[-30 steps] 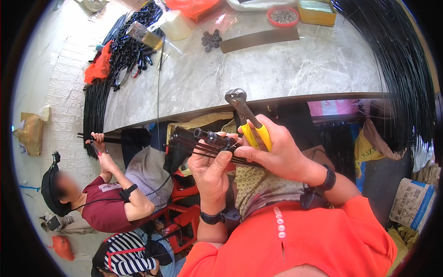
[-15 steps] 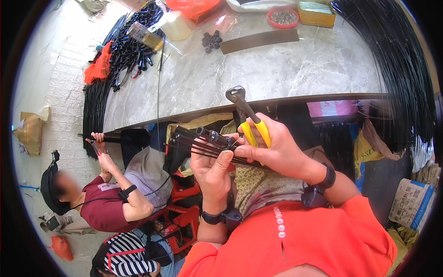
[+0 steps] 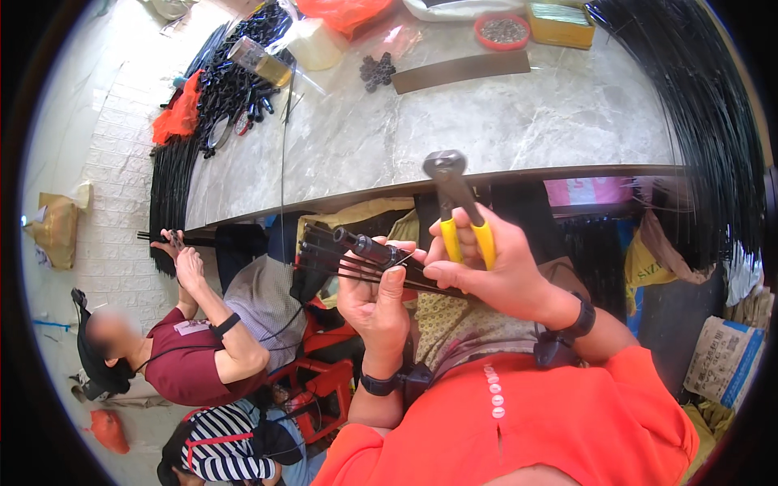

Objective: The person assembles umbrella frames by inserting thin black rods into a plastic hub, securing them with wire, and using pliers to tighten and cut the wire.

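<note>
In the head view, the left hand (image 3: 374, 304), centre of the frame, has its grip closed, thumb against fingers, round black rods (image 3: 334, 254) and a tube (image 3: 366, 246). Just right of it, the right hand (image 3: 504, 257) has its grip wrapped round the yellow handles of the pliers (image 3: 463, 194), whose head points to the top of the frame. At upper right on the counter (image 3: 535, 121), a red bowl (image 3: 502, 48) holds small silvery bits; beside it, a yellow box (image 3: 561, 35) holds pale flat pieces. At upper left, a clear jar (image 3: 250, 53) has something yellowish at its bottom; beside it stands a white jug (image 3: 318, 42), contents unclear
</note>
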A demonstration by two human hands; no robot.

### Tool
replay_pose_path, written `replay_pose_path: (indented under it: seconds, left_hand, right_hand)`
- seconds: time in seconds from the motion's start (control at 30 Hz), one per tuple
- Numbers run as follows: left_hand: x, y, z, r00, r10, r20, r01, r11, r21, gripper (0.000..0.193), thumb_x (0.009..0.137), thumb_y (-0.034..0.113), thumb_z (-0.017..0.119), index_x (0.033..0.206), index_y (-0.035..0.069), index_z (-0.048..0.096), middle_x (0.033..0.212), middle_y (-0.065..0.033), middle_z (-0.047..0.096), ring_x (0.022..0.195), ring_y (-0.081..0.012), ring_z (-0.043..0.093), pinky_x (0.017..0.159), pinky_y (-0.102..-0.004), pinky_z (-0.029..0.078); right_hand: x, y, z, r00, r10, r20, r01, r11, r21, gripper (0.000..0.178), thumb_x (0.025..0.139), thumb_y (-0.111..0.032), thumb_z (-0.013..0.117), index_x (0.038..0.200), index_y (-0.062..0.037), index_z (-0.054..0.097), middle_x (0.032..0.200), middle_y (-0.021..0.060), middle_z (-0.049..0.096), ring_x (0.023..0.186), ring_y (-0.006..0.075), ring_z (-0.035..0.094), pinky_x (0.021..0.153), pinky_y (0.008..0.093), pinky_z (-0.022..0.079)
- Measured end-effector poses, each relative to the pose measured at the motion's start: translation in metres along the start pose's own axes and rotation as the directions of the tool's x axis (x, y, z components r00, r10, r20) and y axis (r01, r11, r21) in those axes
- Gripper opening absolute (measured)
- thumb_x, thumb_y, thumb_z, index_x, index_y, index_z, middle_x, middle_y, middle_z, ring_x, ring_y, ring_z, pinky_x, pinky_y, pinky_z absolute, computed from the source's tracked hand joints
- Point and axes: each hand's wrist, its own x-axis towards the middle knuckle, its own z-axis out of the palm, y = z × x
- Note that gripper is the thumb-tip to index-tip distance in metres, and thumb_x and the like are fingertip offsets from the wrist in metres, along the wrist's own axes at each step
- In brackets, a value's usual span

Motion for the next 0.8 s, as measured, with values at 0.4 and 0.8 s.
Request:
replay_pose_path:
  seconds: [0.4, 0.8]
  left_hand:
    - [0.000, -0.004, -0.019, 0.998, -0.039, 0.058, 0.040, 0.999, -0.014, 0.042, 0.093, 0.014, 0.070, 0.127, -0.003, 0.051, 0.107, -0.0165, 0.066, 0.095, -0.0244, 0.066, 0.090, -0.0382, 0.052]
    - [0.002, -0.003, -0.013, 0.995, -0.020, 0.100, 0.027, 0.997, -0.075, 0.040, 0.094, 0.016, 0.069, 0.124, -0.002, 0.051, 0.106, -0.0150, 0.063, 0.093, -0.0239, 0.065, 0.088, -0.0375, 0.053]
  right_hand:
    - [0.001, 0.014, -0.006, 0.975, -0.191, 0.110, 0.195, 0.980, -0.034, 0.039, 0.086, -0.007, 0.076, 0.117, 0.0001, 0.054, 0.109, 0.0098, 0.071, 0.097, 0.0110, 0.067, 0.083, 0.0258, 0.053]
    - [-0.002, 0.017, -0.003, 0.975, -0.197, 0.104, 0.199, 0.980, -0.011, 0.040, 0.085, -0.005, 0.076, 0.119, -0.0008, 0.055, 0.112, 0.0092, 0.072, 0.091, 0.0106, 0.067, 0.078, 0.0270, 0.052]
